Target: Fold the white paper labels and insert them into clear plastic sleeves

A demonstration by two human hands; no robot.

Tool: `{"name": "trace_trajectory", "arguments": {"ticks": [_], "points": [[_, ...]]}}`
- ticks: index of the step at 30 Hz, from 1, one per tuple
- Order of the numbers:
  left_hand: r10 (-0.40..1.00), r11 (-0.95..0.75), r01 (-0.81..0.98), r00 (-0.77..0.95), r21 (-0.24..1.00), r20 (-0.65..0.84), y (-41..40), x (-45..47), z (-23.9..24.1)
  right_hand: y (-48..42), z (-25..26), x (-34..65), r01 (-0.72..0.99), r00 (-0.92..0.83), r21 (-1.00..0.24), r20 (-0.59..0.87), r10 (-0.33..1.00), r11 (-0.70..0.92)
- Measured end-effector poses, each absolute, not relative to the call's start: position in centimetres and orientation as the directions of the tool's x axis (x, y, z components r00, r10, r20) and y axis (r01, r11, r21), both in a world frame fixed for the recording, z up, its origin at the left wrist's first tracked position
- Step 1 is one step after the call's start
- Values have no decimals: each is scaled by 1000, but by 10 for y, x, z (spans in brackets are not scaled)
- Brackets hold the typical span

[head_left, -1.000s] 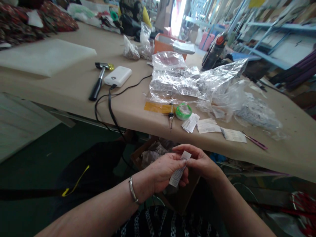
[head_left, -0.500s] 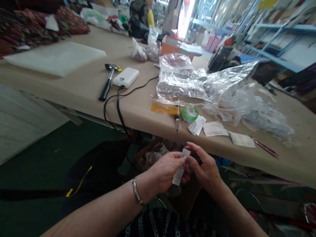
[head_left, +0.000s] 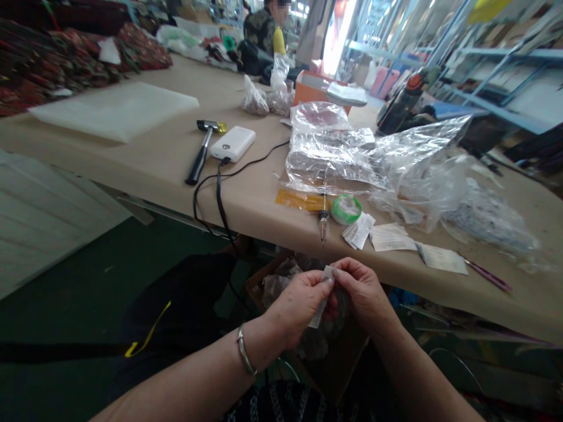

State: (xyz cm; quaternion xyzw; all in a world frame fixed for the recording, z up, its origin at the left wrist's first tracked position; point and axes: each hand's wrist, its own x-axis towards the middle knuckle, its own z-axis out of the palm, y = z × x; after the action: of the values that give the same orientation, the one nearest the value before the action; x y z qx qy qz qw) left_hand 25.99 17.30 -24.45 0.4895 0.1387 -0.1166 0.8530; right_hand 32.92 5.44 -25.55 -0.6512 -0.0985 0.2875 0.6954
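My left hand (head_left: 294,308) grips a narrow white printed strip (head_left: 317,315) between thumb and fingers, just below the table's front edge. At the strip's upper end, my right hand (head_left: 364,293) is closed in a pinch, thumb against forefinger. The fingertips partly cover the strip. On the table above the hands lie a fanned stack of printed slips (head_left: 358,230), more slips (head_left: 391,237) and a pale label (head_left: 443,259). Beside them are a thin metal-tipped tool (head_left: 324,221), a round green container (head_left: 346,210) and purple tweezers (head_left: 490,277).
Clear plastic bags (head_left: 334,158) cover the table's middle. Further left lie a hammer (head_left: 201,157) and a white power bank (head_left: 233,143), its black cable (head_left: 221,202) hanging over the edge. An open carton (head_left: 259,278) holding plastic scraps sits under the hands. A person (head_left: 259,32) is behind the table.
My right hand's fingers have come together onto the strip's upper end; before, they were more spread. The whole view has shifted slightly.
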Motion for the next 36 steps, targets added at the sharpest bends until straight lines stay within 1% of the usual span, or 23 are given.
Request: {"name": "trace_trajectory", "arguments": {"ticks": [4, 7, 9, 11, 16, 19, 25, 36], "points": [[92, 300, 212, 964, 930, -249, 183, 265, -244, 63, -249, 335, -137, 846, -989, -146, 512, -55], [217, 110, 151, 961, 982, -172, 191, 270, -243, 68, -246, 340, -9, 862, -992, -72, 501, -126], [278, 1, 119, 954, 993, -115, 195, 272, -242, 71, -244, 343, 85, 877, -979, -16, 479, -187], [310, -82, 86, 949, 993, -57, 198, 275, -241, 73, -242, 345, 157, 887, -958, 30, 461, -240], [334, -242, 14, 940, 970, 70, 202, 281, -239, 78, -239, 348, 268, 888, -913, 112, 445, -306], [327, -282, 6, 941, 960, 90, 202, 283, -240, 79, -240, 349, 301, 882, -899, 135, 452, -318], [322, -304, -14, 939, 952, 117, 202, 285, -242, 79, -244, 349, 353, 877, -874, 186, 443, -333], [316, -341, -53, 934, 939, 167, 205, 290, -247, 81, -246, 351, 348, 883, -880, 192, 428, -322]]}}
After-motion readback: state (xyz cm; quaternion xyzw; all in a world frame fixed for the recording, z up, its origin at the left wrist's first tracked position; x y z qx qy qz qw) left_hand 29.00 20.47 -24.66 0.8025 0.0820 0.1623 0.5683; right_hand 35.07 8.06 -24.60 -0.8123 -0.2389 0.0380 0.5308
